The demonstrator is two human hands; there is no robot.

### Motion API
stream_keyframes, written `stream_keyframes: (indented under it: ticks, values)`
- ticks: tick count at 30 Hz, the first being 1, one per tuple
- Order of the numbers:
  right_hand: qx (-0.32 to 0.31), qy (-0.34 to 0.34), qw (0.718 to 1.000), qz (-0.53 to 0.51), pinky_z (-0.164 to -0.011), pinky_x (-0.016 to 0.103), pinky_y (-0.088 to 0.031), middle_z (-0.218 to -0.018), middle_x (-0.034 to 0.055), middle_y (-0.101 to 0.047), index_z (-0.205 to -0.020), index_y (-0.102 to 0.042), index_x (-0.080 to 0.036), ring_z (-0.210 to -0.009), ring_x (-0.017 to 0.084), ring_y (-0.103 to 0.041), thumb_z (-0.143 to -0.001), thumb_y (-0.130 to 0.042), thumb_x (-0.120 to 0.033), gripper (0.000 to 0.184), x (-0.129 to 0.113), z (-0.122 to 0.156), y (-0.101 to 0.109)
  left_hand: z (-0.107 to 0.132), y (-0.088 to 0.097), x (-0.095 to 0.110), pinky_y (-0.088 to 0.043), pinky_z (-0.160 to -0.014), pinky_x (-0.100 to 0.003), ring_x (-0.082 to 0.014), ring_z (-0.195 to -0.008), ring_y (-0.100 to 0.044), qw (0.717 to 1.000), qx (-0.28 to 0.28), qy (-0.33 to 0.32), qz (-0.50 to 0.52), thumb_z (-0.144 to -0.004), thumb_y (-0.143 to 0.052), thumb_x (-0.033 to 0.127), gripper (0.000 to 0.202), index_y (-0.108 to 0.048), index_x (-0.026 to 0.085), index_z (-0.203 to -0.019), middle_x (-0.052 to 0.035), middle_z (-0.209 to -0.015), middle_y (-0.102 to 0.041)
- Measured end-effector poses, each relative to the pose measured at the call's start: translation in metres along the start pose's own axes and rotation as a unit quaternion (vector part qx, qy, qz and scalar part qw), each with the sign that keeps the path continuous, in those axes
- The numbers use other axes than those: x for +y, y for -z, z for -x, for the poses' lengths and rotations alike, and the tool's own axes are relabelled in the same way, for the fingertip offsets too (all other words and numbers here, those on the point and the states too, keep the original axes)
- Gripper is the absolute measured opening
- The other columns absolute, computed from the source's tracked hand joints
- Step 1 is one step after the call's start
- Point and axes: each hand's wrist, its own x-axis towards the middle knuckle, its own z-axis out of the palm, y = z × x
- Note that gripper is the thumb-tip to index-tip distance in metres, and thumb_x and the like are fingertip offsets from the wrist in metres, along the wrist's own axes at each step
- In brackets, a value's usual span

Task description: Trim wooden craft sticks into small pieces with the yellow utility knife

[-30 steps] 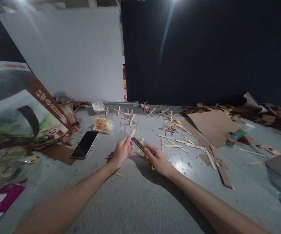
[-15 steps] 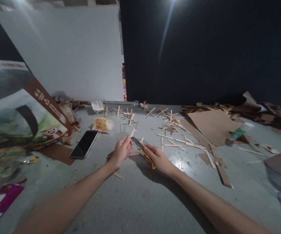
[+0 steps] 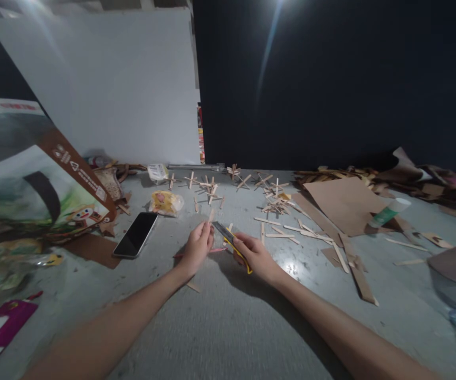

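Note:
Between the fingers of my left hand [image 3: 197,245] a pale wooden craft stick [image 3: 211,215] is pinched, its end poking up past the fingertips. My right hand [image 3: 254,257] is wrapped round a yellow utility knife [image 3: 244,258], whose grey blade points up and left toward the stick. Blade tip and stick are close together; whether they touch I cannot tell. Under the hands a thin reddish pencil-like rod [image 3: 217,250] lies on the grey table [image 3: 196,332]. Small crossed-stick pieces [image 3: 244,182] stand beyond the hands.
Loose craft sticks [image 3: 283,236], cardboard [image 3: 342,203] and a green-and-white glue stick [image 3: 389,212] lie to the right. At left are a black phone [image 3: 136,235], a wrapped snack [image 3: 165,203], a printed bag [image 3: 54,179] and a magenta case [image 3: 8,330]. Dark and white panels stand behind.
The craft stick in my left hand has turned slightly, its tip shifting left and standing more upright. My right hand with the utility knife stays almost in place.

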Motion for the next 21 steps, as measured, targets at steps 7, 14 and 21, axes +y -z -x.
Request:
stream_keyframes:
  ticks: [7,14,21]
  values:
    - [0.02,0.004,1.0,-0.006,-0.05,0.026,-0.03,-0.057,-0.0066,-0.046,-0.088,-0.058,-0.021,-0.051,0.012,-0.039,-0.087,-0.057,-0.083,0.063,-0.0039,0.0008,0.0002,0.0028,-0.001,0.0046,-0.026,-0.037,-0.019,-0.0064,-0.036,-0.025,1.0,0.007,0.008,0.002,-0.086,-0.062,0.072,0.053,-0.045,0.024,-0.072,0.0117,-0.048,-0.036]
    - [0.02,-0.001,1.0,0.003,-0.05,0.026,-0.029,-0.056,-0.0068,-0.046,-0.087,-0.056,-0.022,-0.05,0.012,-0.039,-0.087,-0.055,-0.085,0.063,-0.0068,0.0014,-0.0005,0.0027,-0.0009,0.0048,-0.025,-0.039,-0.02,-0.007,-0.035,-0.027,1.0,0.001,-0.012,-0.007,-0.09,-0.058,0.067,0.051,-0.042,0.024,-0.067,0.0111,-0.044,-0.033]
    - [0.023,0.002,1.0,0.002,-0.05,0.026,-0.028,-0.056,-0.007,-0.045,-0.087,-0.055,-0.022,-0.05,0.012,-0.039,-0.088,-0.055,-0.083,0.061,-0.0049,0.0009,-0.0002,0.0045,0.0005,0.0076,-0.027,-0.04,-0.021,-0.0071,-0.036,-0.027,1.0,-0.005,-0.015,-0.01,-0.089,-0.06,0.065,0.051,-0.041,0.025,-0.066,0.0115,-0.043,-0.032]
